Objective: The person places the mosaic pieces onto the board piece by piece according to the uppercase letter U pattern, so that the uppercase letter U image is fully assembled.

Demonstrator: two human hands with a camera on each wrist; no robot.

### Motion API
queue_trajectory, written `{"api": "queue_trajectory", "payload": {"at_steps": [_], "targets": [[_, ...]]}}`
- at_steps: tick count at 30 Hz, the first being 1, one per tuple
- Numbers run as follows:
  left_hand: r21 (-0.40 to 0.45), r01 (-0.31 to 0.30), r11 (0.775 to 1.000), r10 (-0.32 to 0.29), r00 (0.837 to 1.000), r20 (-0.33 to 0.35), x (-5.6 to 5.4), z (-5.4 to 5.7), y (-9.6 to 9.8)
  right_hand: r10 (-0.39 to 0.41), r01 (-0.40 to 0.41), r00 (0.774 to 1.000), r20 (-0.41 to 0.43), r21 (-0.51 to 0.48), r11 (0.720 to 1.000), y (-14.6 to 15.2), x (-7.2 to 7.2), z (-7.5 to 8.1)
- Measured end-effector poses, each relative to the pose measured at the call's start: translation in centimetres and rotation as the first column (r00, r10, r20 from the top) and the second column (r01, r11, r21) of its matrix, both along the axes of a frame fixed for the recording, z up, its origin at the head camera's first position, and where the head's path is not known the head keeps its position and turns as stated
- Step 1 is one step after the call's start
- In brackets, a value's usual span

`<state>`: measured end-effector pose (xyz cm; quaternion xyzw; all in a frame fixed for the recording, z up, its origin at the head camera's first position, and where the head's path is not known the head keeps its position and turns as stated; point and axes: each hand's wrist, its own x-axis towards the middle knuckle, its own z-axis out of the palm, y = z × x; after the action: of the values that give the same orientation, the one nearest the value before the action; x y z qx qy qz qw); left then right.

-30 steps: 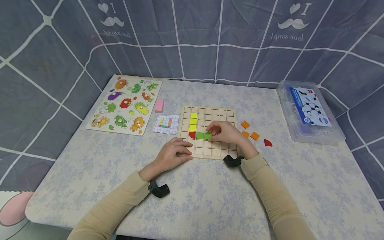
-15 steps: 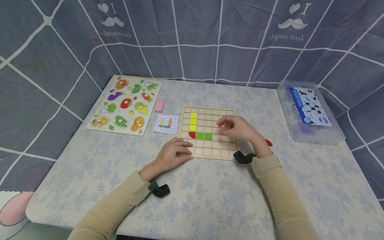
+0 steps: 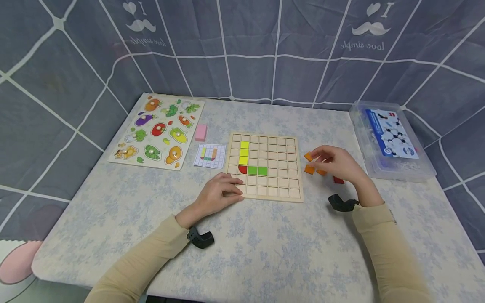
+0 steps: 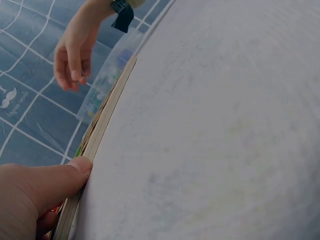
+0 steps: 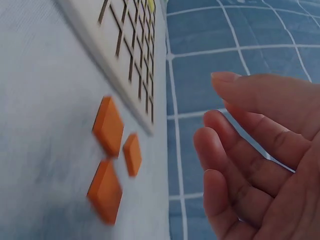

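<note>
A wooden grid board (image 3: 279, 191) lies mid-table, with yellow square tiles (image 3: 244, 152), a red quarter-round tile (image 3: 242, 170) and two green tiles (image 3: 257, 171) in its cells. My left hand (image 3: 219, 192) holds the board's near left corner, its fingertips over the top and its thumb (image 4: 62, 182) against the front edge. Right of the board, my right hand (image 3: 335, 162) hovers over three orange square tiles (image 5: 108, 126). Its fingers are loosely bent, with nothing between thumb and fingertips in the right wrist view. Another red tile (image 3: 338, 180) lies partly hidden below that hand.
Left of the board lie a pattern card (image 3: 209, 156), a pink block (image 3: 201, 132) and a vegetable puzzle board (image 3: 125, 158). A clear plastic box (image 3: 394, 168) stands at the back right. A grey-blue curtain (image 3: 250, 80) hangs behind the table.
My right hand has left the second green tile in the grid and moved right, off the board, to the orange tiles. My left hand has stayed at the board's corner.
</note>
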<state>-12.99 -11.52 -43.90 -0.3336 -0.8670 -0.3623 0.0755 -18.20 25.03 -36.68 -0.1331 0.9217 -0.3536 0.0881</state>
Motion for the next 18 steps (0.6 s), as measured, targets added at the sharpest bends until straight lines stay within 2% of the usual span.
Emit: {"api": "queue_trajectory", "payload": {"at_steps": [8, 18], "targets": [[0.006, 0.003, 1.000, -0.003, 1.000, 0.000, 0.1, 0.0, 0.0, -0.044, 0.044, 0.999, -0.005, 0.016, 0.999, 3.1, 1.1, -1.1], [0.002, 0.000, 1.000, 0.000, 1.000, 0.009, 0.1, 0.0, 0.0, -0.090, 0.091, 0.994, 0.063, -0.010, 0.996, 5.3, 2.1, -2.4]]}}
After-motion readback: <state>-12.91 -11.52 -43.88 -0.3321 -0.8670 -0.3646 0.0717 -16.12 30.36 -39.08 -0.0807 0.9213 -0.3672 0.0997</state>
